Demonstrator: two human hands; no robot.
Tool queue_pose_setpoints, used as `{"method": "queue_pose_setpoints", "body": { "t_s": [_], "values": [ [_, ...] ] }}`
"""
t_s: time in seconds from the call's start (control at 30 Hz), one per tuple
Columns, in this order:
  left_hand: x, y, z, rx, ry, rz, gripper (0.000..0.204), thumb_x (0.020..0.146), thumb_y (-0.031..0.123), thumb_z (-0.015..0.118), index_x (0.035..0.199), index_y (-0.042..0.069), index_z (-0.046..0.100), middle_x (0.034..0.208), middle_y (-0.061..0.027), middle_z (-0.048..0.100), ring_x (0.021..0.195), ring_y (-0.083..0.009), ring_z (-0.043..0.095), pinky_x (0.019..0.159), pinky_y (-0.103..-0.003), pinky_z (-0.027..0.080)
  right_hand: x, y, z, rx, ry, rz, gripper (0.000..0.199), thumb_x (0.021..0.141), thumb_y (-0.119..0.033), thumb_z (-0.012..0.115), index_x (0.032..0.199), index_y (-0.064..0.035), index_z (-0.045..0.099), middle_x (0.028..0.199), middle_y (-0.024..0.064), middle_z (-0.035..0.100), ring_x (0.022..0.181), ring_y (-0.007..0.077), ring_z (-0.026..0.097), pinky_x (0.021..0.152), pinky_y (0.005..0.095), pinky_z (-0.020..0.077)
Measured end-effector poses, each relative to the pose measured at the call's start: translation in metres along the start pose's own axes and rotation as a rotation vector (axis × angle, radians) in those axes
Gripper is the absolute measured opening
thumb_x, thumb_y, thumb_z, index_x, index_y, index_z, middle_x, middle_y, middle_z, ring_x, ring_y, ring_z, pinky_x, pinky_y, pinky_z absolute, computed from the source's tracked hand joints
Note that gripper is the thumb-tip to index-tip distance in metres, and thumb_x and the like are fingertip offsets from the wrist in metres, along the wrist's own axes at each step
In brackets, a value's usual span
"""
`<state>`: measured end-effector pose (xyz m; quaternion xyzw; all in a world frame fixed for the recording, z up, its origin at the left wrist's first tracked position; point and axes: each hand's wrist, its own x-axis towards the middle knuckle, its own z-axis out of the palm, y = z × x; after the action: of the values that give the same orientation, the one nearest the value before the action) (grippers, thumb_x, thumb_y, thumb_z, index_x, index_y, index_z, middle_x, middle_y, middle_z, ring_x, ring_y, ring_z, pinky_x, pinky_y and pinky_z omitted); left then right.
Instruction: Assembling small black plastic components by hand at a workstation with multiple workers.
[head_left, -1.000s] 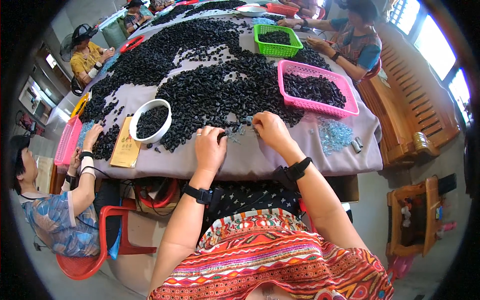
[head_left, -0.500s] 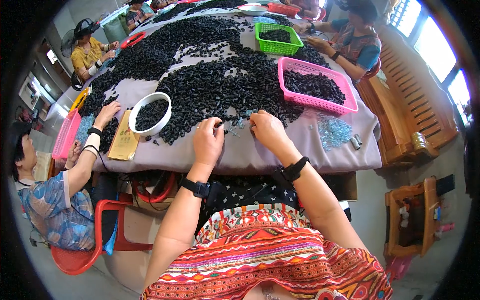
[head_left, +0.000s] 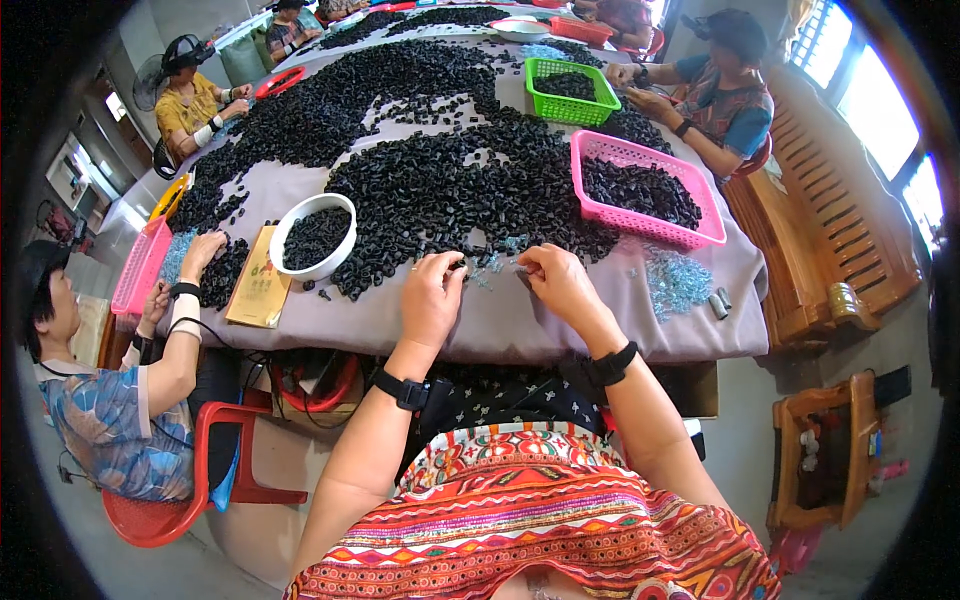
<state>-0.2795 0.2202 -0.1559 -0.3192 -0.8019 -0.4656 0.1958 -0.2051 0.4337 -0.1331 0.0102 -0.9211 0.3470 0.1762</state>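
My left hand (head_left: 432, 300) is closed at the table's near edge, with a small black plastic piece (head_left: 458, 265) between thumb and forefinger. A short way to its right, the thumb and forefinger of my right hand (head_left: 566, 288) are pinched together; whatever they hold is too small to make out. Scattered clear bluish plastic bits (head_left: 487, 270) lie between the two hands. Just beyond them spreads a large heap of black plastic pieces (head_left: 425, 195).
Left of the heap stand a white bowl (head_left: 345, 250) of black pieces and a yellow booklet (head_left: 262, 285). Pink (head_left: 655, 232) and green (head_left: 575, 112) baskets stand right. Clear bits (head_left: 677, 283) lie by the right edge. Co-workers sit around the table; one (head_left: 125, 400) is close at left.
The whole view has shifted slightly, so the table sits a little lower and further right. Both hands stay near the heap's edge, and the black piece is still in my left fingers.
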Motion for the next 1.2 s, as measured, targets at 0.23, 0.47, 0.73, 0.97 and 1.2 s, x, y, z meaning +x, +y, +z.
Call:
{"method": "queue_pose_setpoints", "body": {
  "t_s": [0.23, 0.47, 0.73, 0.97, 1.2],
  "values": [
    [-0.001, -0.001, 0.002, -0.064, 0.004, -0.075, 0.019, 0.087, 0.008, 0.07, 0.106, 0.003, 0.068, 0.091, -0.008, 0.066, 0.07, -0.0164, 0.061, 0.065, -0.029, 0.05, 0.002, -0.009, -0.005, 0.084, 0.048, 0.078, 0.022, 0.079, 0.002, 0.06, 0.099, 0.0008, 0.068, 0.087, 0.016, 0.067, 0.08, 0.03, 0.066, 0.074, 0.038, 0.0527],
    [0.001, 0.007, -0.003, -0.124, -0.12, -0.06, 0.019, 0.085, 0.009, 0.071, 0.103, 0.003, 0.069, 0.089, -0.009, 0.066, 0.072, -0.019, 0.062, 0.065, -0.03, 0.05, 0.017, -0.037, 0.007, 0.38, 0.057, 0.024, 0.021, 0.078, 0.001, 0.067, 0.099, 0.0024, 0.07, 0.086, 0.0117, 0.071, 0.076, 0.0173, 0.068, 0.073, 0.0302, 0.0541],
    [0.004, 0.011, -0.003, -0.172, -0.175, -0.064, 0.021, 0.086, 0.008, 0.071, 0.106, 0.001, 0.07, 0.092, -0.0104, 0.068, 0.077, -0.0184, 0.064, 0.07, -0.029, 0.051, 0.027, -0.032, 0.028, 0.555, -0.05, 0.102, 0.024, 0.08, 0.003, 0.065, 0.103, 0.0016, 0.07, 0.088, 0.0107, 0.073, 0.08, 0.0138, 0.068, 0.075, 0.0292, 0.0545],
    [0.003, 0.008, -0.003, -0.304, -0.184, -0.222, 0.019, 0.088, 0.007, 0.07, 0.105, -0.002, 0.07, 0.096, -0.0096, 0.07, 0.082, -0.014, 0.066, 0.073, -0.026, 0.052, 0.026, -0.042, 0.028, 0.415, -0.001, 0.042, 0.022, 0.082, 0.002, 0.066, 0.104, 0.0001, 0.069, 0.09, 0.0137, 0.072, 0.08, 0.0207, 0.07, 0.072, 0.0316, 0.0546],
    [-0.001, 0.002, -0.003, -0.61, -0.125, -0.492, 0.015, 0.091, 0.004, 0.067, 0.104, -0.001, 0.07, 0.093, -0.0045, 0.072, 0.08, -0.007, 0.062, 0.07, -0.023, 0.05, 0.012, -0.057, 0.037, 0.289, 0.034, -0.06, 0.022, 0.085, -0.001, 0.064, 0.106, -0.0029, 0.069, 0.101, 0.0194, 0.07, 0.091, 0.0346, 0.069, 0.079, 0.0384, 0.0555]
  ]
}}
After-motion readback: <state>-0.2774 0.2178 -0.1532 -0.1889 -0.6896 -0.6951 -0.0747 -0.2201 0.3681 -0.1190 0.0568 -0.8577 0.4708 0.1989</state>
